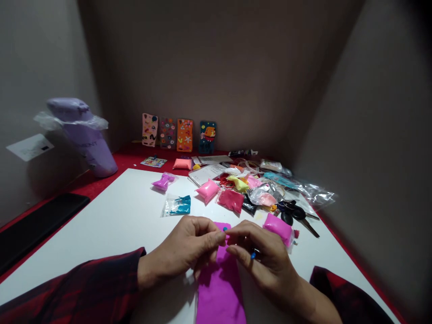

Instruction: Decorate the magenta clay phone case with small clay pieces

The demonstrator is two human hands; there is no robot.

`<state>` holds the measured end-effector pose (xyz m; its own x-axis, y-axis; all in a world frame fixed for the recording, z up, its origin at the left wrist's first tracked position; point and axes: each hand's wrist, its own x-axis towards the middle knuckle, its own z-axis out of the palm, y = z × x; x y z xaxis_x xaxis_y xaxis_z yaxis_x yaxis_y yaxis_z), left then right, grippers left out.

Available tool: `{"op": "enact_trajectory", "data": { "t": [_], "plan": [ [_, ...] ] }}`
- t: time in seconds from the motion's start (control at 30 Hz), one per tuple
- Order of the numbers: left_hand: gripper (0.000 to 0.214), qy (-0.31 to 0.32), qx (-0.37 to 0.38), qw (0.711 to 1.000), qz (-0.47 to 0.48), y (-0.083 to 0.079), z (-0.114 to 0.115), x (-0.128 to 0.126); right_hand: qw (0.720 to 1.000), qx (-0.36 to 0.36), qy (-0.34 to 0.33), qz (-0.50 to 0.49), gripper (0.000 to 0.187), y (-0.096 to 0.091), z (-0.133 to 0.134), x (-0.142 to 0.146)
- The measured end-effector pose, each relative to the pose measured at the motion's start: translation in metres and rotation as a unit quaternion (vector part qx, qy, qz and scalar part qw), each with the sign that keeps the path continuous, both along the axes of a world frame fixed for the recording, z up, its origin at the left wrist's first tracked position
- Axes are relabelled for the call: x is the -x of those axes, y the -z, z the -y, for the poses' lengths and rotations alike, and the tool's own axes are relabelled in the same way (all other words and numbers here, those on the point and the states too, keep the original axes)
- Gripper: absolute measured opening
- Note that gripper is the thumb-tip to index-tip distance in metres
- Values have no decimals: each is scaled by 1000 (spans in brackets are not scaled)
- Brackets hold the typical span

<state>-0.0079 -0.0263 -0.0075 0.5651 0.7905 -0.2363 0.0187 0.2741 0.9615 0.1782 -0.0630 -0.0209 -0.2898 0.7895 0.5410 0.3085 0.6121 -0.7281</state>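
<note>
A phone case covered in magenta clay [221,288] lies on the white board below both hands. My left hand [192,243] is closed in a pinch above its upper left part, thumb against the forefinger. A tiny blue bit of clay [225,229] shows where the fingertips of both hands come close; I cannot tell whether it is held or stuck on the case. My right hand [266,254] is curled over the right edge of the case, with another blue bit of clay [253,255] tucked among its fingers.
Beyond my hands lie a teal clay packet [182,205], a red clay packet [231,200], a magenta clay packet [278,228] and black-handled scissors [293,212]. Decorated phone cases [185,135] lean on the back wall. A purple tumbler [89,144] stands at left, near a black slab [40,225].
</note>
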Motion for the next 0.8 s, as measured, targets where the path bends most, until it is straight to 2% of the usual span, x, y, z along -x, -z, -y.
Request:
{"op": "enact_trajectory", "data": {
  "t": [0.1, 0.27, 0.43, 0.63, 0.8],
  "plan": [
    [36, 0, 15, 1000, 1, 0, -1, -1, 1000, -4, 8, 3, 10, 1, -1, 0],
    [41, 13, 40, 999, 10, 1, -3, -1, 999, -38, 10, 18, 15, 5, -3, -2],
    [33, 10, 34, 999, 25, 2, -3, -2, 997, -79, -8, 17, 21, 4, -4, -1],
    [32, -7, 52, 998, 47, 1, -3, -4, 998, -54, 33, 21, 8, 0, -1, 0],
    [36, 0, 54, 998, 31, -2, -2, -3, 998, -41, 25, 29, 9, -1, -1, -1]
  ]
}}
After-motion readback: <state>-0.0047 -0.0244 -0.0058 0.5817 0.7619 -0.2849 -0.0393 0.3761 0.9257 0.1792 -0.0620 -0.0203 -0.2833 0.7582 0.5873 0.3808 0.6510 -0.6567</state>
